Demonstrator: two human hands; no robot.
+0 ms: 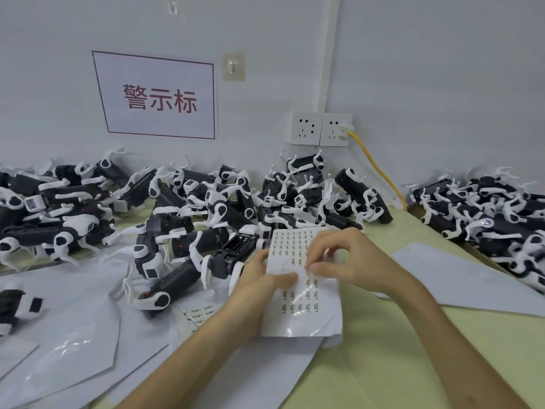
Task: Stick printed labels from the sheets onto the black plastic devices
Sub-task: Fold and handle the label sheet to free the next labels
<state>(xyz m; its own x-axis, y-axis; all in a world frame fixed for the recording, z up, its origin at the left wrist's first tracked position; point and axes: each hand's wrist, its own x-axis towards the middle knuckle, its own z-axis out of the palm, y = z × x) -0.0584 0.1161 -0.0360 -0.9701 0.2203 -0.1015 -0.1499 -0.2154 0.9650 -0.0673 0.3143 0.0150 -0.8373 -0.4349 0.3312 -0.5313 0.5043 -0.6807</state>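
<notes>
A white label sheet (303, 308) with rows of small printed labels is held up over the table in front of me. My left hand (259, 287) grips its left edge, thumb lying across the sheet. My right hand (339, 258) has its fingers curled at the sheet's middle and pinches at a small label there. A black plastic device (233, 255) with white legs lies just left of the sheet, partly behind my left hand. A big heap of the same devices (182, 208) covers the back of the table.
Used white backing sheets (73, 329) lie at the left, another sheet (460, 278) at the right. A second pile of devices (501, 214) sits at the right edge. Wall sockets (320, 129) with a yellow cable (380, 172) are behind. Bare yellow-green table (383, 364) shows near me.
</notes>
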